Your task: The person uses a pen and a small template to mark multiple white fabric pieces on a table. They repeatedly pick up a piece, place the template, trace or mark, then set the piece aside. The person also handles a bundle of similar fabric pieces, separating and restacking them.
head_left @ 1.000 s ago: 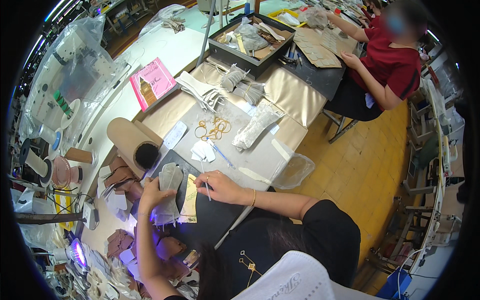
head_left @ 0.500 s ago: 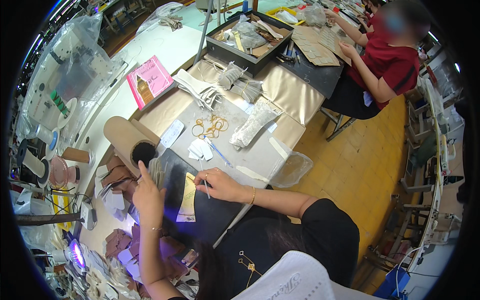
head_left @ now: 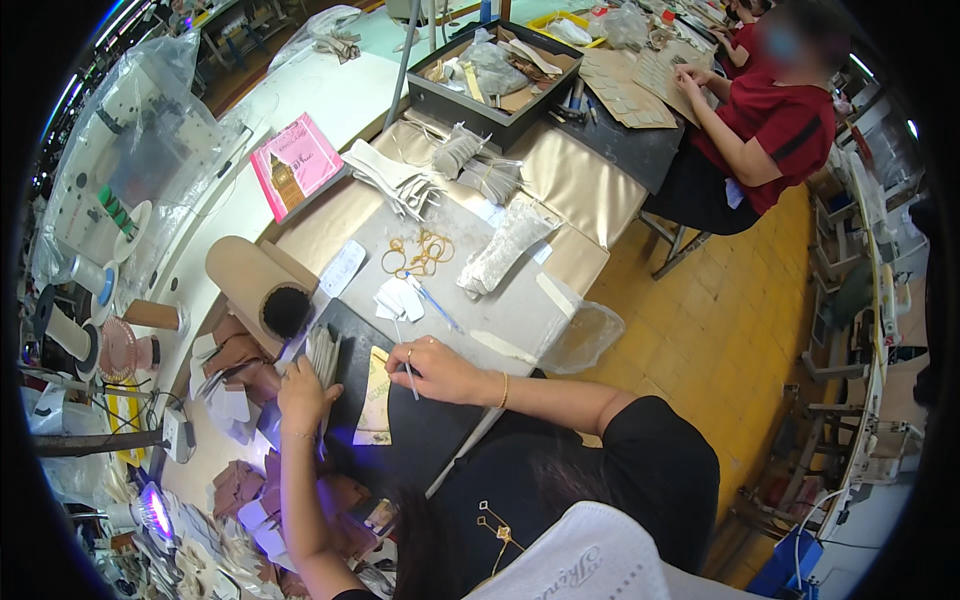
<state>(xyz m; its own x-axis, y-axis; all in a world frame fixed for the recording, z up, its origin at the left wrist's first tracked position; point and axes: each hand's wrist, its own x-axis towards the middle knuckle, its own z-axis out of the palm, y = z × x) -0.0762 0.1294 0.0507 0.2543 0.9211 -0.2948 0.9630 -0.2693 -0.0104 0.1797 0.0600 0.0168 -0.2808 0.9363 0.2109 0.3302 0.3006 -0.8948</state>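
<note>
My left hand is at the lower end of a stack of thin grey strips, its fingers curled on one side and its thumb on the other. My right hand pinches a slim pale grey stick that points down toward me. Just left of that hand, a cream fan-shaped piece with faint markings lies on a dark board. Small white cards and a blue pen lie beyond my right hand.
A cardboard tube stands beyond my left hand, with brown and white pieces beside it. Yellow rubber bands, bundled pale strips, a pink book and a dark box lie farther off. A co-worker sits at far right.
My left hand's raised index finger has come down, and its fingers now close about the grey strips. My right hand stays almost still. The co-worker's hands have come together.
</note>
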